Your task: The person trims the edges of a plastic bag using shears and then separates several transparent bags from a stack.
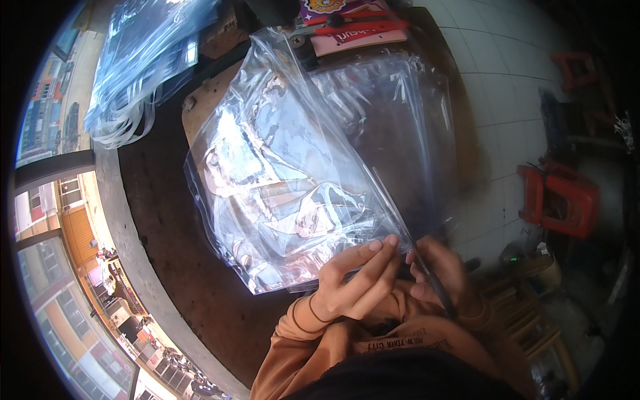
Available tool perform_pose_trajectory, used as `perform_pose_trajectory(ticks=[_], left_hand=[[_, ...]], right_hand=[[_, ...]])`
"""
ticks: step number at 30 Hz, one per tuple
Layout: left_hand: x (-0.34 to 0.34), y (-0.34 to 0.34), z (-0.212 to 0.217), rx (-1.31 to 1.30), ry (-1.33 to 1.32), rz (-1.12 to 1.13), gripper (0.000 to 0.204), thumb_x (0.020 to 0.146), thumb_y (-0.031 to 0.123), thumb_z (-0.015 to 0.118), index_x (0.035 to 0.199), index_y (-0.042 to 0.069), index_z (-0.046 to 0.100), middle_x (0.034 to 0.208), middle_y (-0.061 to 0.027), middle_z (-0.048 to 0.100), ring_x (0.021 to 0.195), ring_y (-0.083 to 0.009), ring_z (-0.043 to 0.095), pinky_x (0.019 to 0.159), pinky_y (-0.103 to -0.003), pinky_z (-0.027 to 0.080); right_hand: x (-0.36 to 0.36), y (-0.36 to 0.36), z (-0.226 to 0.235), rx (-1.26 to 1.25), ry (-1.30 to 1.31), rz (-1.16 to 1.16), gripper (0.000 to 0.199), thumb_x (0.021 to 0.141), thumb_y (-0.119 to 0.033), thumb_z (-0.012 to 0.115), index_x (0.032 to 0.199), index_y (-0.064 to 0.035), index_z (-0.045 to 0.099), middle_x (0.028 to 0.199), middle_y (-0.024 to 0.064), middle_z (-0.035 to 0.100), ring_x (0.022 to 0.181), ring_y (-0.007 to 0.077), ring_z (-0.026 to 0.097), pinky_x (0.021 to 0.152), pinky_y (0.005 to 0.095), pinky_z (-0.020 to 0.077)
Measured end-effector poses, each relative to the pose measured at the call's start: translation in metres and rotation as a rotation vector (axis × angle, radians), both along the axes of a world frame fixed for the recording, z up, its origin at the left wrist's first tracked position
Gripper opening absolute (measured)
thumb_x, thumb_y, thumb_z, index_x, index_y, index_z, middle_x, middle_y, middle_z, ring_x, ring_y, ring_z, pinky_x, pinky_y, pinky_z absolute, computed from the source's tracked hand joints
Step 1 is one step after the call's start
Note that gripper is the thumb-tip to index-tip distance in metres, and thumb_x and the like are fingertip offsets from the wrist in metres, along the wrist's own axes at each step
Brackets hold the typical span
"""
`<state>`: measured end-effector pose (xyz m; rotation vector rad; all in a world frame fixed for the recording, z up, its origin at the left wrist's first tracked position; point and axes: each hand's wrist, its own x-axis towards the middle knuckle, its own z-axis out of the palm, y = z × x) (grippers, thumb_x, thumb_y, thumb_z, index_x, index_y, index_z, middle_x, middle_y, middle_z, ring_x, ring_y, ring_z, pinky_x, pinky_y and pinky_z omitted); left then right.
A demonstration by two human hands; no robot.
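Currently, both hands pinch the near corner of a clear plastic bag (293,180); left hand (353,280) and right hand (437,270) grips meet there, and the bag stretches away up-left from them over the dark surface (160,220).

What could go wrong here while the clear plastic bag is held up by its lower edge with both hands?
The clear plastic bag is held only at one edge by the left hand and right hand, so it could slip free. It hangs above a cluttered wooden surface, where it might snag. A stack of other clear bags lies close by, and they could get mixed.
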<state>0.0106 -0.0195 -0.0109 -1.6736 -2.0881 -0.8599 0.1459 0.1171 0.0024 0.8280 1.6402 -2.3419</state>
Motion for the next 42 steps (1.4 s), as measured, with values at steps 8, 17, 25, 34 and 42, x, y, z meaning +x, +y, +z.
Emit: perform_pose_trajectory(ticks=[8, 17, 25, 34, 42], left_hand=[[-0.002, 0.001, -0.001, 0.007, 0.002, 0.006, 0.024, 0.074, 0.025, 0.068, 0.088, 0.006, 0.068, 0.098, -0.0023, 0.067, 0.086, -0.0147, 0.056, 0.074, -0.022, 0.046], [-0.003, 0.001, 0.0, -0.004, -0.02, 0.016, 0.024, 0.073, 0.025, 0.067, 0.089, 0.006, 0.068, 0.099, -0.0025, 0.067, 0.087, -0.015, 0.056, 0.074, -0.023, 0.045], [-0.005, 0.0, -0.003, -0.004, -0.014, -0.016, 0.022, 0.074, 0.023, 0.067, 0.088, 0.007, 0.068, 0.101, -0.0023, 0.066, 0.089, -0.0152, 0.055, 0.073, -0.022, 0.045], [-0.005, 0.002, -0.002, 0.015, -0.087, 0.011, 0.023, 0.07, 0.017, 0.07, 0.09, 0.008, 0.067, 0.1, -0.0024, 0.066, 0.088, -0.016, 0.055, 0.074, -0.023, 0.045], [-0.005, -0.004, 0.002, 0.074, -0.097, 0.052, 0.024, 0.071, 0.0, 0.064, 0.092, 0.01, 0.07, 0.099, -0.0005, 0.063, 0.092, -0.0166, 0.051, 0.063, -0.022, 0.046]], right_hand=[[0.004, -0.003, -0.005, -0.01, 0.003, -0.016, 0.051, 0.072, -0.025, 0.079, 0.103, 0.0015, 0.049, 0.075, -0.0018, 0.048, 0.062, 0.0011, 0.04, 0.054, 0.0163, 0.0331], [0.0, 0.006, -0.003, -0.098, -0.018, 0.004, 0.053, 0.071, -0.026, 0.08, 0.106, 0.0, 0.049, 0.079, -0.0011, 0.051, 0.07, 0.0018, 0.042, 0.06, 0.016, 0.0344], [-0.004, 0.002, -0.008, -0.021, 0.008, -0.043, 0.053, 0.07, -0.025, 0.08, 0.105, 0.0001, 0.05, 0.076, -0.0025, 0.051, 0.067, 0.002, 0.043, 0.058, 0.0172, 0.0349], [-0.002, -0.003, -0.011, -0.093, -0.055, -0.163, 0.053, 0.071, -0.02, 0.08, 0.108, 0.0003, 0.048, 0.077, -0.0021, 0.05, 0.064, 0.0039, 0.041, 0.058, 0.0197, 0.0362], [-0.032, 0.017, -0.033, 1.284, -0.059, -0.03, 0.064, 0.072, -0.015, 0.072, 0.126, 0.0016, 0.042, 0.099, 0.0169, 0.054, 0.086, 0.027, 0.052, 0.073, 0.0363, 0.0451]])
